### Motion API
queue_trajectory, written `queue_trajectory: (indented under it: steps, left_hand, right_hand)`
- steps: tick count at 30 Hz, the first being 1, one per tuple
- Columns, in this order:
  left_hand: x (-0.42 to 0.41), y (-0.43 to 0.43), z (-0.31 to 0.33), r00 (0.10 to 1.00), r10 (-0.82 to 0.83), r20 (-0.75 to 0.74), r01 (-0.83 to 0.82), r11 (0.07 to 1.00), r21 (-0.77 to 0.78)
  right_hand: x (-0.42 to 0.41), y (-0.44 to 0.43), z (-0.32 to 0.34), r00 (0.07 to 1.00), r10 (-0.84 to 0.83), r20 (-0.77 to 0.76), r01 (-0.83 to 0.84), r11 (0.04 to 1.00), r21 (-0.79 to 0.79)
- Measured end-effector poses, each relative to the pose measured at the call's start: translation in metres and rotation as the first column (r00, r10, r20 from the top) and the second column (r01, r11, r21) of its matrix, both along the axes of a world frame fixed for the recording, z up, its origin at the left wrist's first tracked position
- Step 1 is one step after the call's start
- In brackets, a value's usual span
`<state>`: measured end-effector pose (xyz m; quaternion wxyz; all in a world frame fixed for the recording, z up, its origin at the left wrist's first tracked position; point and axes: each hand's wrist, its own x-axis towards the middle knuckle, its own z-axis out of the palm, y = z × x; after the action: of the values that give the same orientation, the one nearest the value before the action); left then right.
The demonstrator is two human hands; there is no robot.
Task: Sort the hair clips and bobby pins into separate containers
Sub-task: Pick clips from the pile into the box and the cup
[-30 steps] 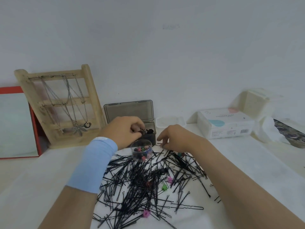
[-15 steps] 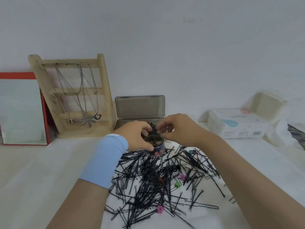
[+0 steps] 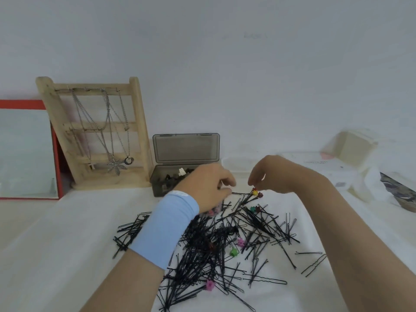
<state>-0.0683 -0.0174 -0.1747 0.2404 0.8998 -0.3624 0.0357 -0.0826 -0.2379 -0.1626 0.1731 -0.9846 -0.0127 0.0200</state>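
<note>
Drawn apart since half a second ago, no longer bunched together over the small clear tub (image 3: pixel 213 213). Swung the right hand (image 3: pixel 270 174) rightward and down onto a knot of tiny clips (image 3: pixel 257 194) at the far edge of the bobby pin pile (image 3: pixel 209 248). Pinches there with thumb and fingertips pointed downward, closed on the red clip (image 3: pixel 254 189) topping that knot, yellow and dark red ones just beneath. Keeps the left hand (image 3: pixel 207 185), blue wristband (image 3: pixel 166 230) behind it, curled round the tub, held low over the pile's far side and mostly hidden beneath the palm, with only a blurred sliver and pink clips showing. Cannot tell whether also gripping the single bobby pin (image 3: pixel 240 193) stretched from those fingers toward the knot. Scattered among the black pins on the white-covered surface (image 3: pixel 67 244): a pink clip (image 3: pixel 240 242), a green clip (image 3: pixel 234 252), a magenta clip (image 3: pixel 210 285) and a teal clip (image 3: pixel 252 208). Just behind the left hand, a grey box (image 3: pixel 160 181) with its lid (image 3: pixel 186 149) stood open and dark and white clips inside. Left of that, a wooden stand (image 3: pixel 108 182) hung with necklaces (image 3: pixel 116 164), then a red-framed mirror (image 3: pixel 29 149). Far right, blurred white boxes (image 3: pixel 351 149).
</note>
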Motion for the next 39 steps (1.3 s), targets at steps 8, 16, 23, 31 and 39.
queue_trajectory:
  steps: [8,16,23,31,39]
  left_hand:
    - [-0.005,-0.064,-0.016,0.985,-0.171,-0.026,0.167,0.904,0.394]
    - [-0.005,-0.079,-0.027,0.985,-0.162,-0.061,0.173,0.92,0.351]
    - [-0.01,-0.049,-0.008,0.992,-0.118,-0.042,0.124,0.979,0.164]
    - [0.019,0.024,0.013,0.988,0.15,-0.046,-0.142,0.981,0.135]
    - [0.03,0.036,0.008,0.98,0.152,-0.13,-0.15,0.988,0.03]
  right_hand:
    - [0.011,-0.007,-0.027,0.999,-0.018,-0.045,0.014,0.997,-0.08]
    - [0.012,-0.01,-0.026,0.98,-0.096,-0.175,0.064,0.982,-0.18]
    - [0.014,-0.007,-0.037,0.994,-0.034,-0.101,0.026,0.996,-0.08]
    - [0.008,-0.005,-0.025,0.995,-0.022,-0.093,0.016,0.998,-0.061]
    - [0.0,0.049,-0.003,0.973,0.154,0.17,-0.183,0.969,0.167]
